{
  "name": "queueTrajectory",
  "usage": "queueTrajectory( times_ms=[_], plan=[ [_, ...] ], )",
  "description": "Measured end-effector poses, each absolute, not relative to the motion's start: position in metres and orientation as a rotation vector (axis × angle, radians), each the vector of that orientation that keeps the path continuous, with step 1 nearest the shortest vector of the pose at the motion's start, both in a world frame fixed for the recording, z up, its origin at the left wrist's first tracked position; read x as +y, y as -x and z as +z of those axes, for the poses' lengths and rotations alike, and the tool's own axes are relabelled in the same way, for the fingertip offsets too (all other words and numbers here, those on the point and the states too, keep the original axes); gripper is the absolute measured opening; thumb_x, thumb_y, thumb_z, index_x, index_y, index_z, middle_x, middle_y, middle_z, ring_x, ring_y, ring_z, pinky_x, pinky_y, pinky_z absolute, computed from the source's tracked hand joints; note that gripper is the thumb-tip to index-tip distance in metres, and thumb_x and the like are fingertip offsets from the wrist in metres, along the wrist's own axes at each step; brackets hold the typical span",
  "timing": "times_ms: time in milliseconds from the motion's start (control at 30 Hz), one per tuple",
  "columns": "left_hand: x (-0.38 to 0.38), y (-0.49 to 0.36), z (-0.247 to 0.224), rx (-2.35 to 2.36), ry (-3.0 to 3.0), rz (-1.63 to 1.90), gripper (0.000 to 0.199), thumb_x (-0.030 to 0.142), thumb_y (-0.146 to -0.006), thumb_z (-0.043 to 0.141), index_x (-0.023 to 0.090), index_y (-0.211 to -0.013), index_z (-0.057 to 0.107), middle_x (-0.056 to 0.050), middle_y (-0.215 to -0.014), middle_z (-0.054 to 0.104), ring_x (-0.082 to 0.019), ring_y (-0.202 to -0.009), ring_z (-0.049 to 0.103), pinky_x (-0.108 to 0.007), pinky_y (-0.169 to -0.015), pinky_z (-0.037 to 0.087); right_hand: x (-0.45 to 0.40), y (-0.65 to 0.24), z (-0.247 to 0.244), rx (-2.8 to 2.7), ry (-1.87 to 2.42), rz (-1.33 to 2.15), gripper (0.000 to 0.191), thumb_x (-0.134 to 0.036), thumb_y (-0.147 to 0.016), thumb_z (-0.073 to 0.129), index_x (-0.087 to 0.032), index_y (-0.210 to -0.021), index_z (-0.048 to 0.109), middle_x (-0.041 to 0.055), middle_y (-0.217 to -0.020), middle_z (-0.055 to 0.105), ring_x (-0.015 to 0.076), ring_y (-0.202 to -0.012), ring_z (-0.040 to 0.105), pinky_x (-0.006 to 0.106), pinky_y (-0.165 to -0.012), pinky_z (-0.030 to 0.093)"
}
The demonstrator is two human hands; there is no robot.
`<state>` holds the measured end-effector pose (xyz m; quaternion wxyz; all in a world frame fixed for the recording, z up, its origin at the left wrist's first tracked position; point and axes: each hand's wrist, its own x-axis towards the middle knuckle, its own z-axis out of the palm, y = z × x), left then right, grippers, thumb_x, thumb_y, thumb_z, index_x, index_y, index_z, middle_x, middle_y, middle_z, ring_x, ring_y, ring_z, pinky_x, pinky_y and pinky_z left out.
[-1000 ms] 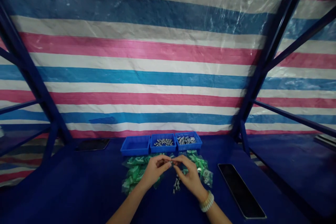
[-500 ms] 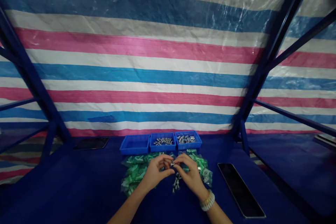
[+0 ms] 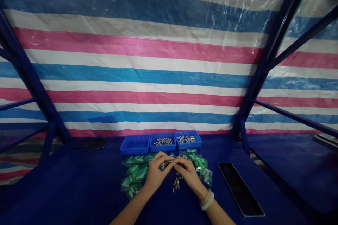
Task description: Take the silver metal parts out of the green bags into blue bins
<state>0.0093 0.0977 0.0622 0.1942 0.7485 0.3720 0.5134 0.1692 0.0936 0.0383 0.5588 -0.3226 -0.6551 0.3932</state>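
Head view: my blue table (image 3: 87, 186) backs onto a striped sheet (image 3: 148, 49) between blue posts (image 3: 260, 79). My left hand (image 3: 156, 174) and right hand (image 3: 188, 172) meet, closed fingertips (image 3: 177, 161) pinching a small metal part (image 3: 170, 161) amid green packets (image 3: 136, 174), near three trays (image 3: 163, 149). My grip covers most of it, leaving its shape unclear; an object (image 3: 327, 140) at far right is cut off, and both forearms leave the bottom edge.
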Motion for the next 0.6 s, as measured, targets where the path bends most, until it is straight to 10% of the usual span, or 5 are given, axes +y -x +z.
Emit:
queueTrajectory(
  times_ms=[333, 600],
  plan=[
    [0.171, 0.004, 0.084, 1.365, -2.567, 1.064, 0.027, 0.019, -0.082, 0.064, 0.018, -0.109, 0.067, -0.009, -0.099, 0.065, -0.025, -0.094, 0.061, -0.038, -0.084, 0.049, 0.107, -0.192, 0.032, -1.101, 1.023, 0.653, 0.015, -0.030, -0.078, 0.061, -0.017, -0.078, 0.070, 0.0039, -0.076, 0.068, 0.0196, -0.070, 0.060, 0.028, -0.064, 0.046],
    [0.119, -0.022, 0.046, 0.981, -2.654, 0.501, 0.014, 0.010, -0.078, 0.065, 0.021, -0.085, 0.071, -0.004, -0.087, 0.067, -0.022, -0.088, 0.063, -0.030, -0.080, 0.047, 0.107, -0.191, 0.030, -1.117, 1.014, 0.625, 0.017, -0.031, -0.081, 0.060, -0.016, -0.083, 0.068, 0.0053, -0.078, 0.067, 0.0196, -0.070, 0.059, 0.028, -0.063, 0.046]
  ],
)
